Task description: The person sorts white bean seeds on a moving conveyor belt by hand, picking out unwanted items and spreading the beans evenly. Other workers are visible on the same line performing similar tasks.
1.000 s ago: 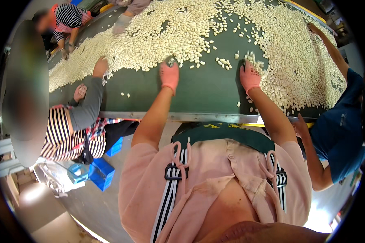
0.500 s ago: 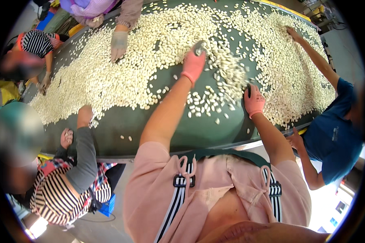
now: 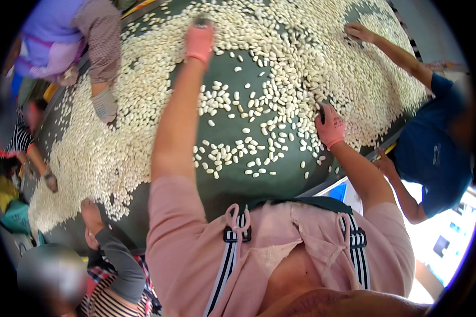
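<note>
Pale white beans (image 3: 349, 79) lie in a broad loose layer on a dark green belt-like surface (image 3: 222, 193). My left hand (image 3: 199, 41), in a pink glove with dark fingertips, reaches far out at the upper middle and touches the beans there. Its fingers are smeared by motion. My right hand (image 3: 331, 127), gloved the same way, rests at the lower edge of the right-hand heap, with beans around it; its fingers are mostly hidden beneath the hand. Between my arms, scattered beans (image 3: 227, 153) lie on the green surface.
At right, a person in a blue shirt (image 3: 433, 150) has a bare hand (image 3: 360, 33) on the beans. Another person's gloved hand (image 3: 104, 105) is at the left heap. A person in grey sleeves (image 3: 122, 264) reaches in at lower left; a further worker's hand (image 3: 51, 181) is beyond.
My left hand has moved leftward and farther out across the beans. My right hand stays by the right-hand heap. The view has turned, and more loose beans lie between my arms.
</note>
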Demonstrator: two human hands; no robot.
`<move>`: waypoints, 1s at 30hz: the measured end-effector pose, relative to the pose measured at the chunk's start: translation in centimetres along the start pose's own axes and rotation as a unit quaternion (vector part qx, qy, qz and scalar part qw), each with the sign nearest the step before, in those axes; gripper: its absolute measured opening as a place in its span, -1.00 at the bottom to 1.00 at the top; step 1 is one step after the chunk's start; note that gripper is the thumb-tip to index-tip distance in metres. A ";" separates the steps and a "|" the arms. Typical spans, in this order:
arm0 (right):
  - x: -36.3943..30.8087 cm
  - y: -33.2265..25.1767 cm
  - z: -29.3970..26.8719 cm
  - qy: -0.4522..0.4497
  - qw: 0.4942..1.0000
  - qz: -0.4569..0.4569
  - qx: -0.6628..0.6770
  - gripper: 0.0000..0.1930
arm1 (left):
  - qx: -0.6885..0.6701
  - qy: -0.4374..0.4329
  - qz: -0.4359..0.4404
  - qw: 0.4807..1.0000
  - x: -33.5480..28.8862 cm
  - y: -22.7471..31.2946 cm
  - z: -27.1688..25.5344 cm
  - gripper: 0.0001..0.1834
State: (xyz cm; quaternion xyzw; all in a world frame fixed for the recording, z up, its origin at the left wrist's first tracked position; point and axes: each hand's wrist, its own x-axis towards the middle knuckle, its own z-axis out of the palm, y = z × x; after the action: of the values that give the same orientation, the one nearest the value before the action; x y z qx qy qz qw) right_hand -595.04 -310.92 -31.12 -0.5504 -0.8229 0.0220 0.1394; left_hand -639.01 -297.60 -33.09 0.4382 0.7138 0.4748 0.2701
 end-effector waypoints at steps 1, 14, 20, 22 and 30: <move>-0.5 0.3 -0.1 -0.013 1.000 0.025 -0.010 -0.74 | -0.082 -0.009 -0.149 0.985 -0.5 3.4 -2.1 -0.48; 0.3 0.5 0.2 -0.046 0.998 0.044 -0.010 -0.75 | -0.207 -0.094 -0.048 0.973 5.6 -3.7 2.1 -0.36; -0.1 0.7 0.3 -0.044 0.998 0.046 -0.029 -0.73 | 0.438 0.178 0.017 0.881 -0.9 -7.0 -11.1 -0.30; 0.0 0.6 0.6 -0.041 0.998 0.043 -0.014 -0.72 | 0.411 0.121 -0.002 0.904 -3.4 -9.2 -12.7 -0.25; -0.5 0.9 0.5 -0.007 0.998 0.040 -0.046 -0.74 | 0.430 -0.177 0.220 0.858 -22.9 0.4 -3.0 -0.14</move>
State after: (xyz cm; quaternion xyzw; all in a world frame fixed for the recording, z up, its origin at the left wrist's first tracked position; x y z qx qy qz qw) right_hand -594.13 -310.99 -31.94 -0.5888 -0.8010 -0.0063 0.1078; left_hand -630.53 -319.04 -32.22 0.7328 0.6723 0.0820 0.0654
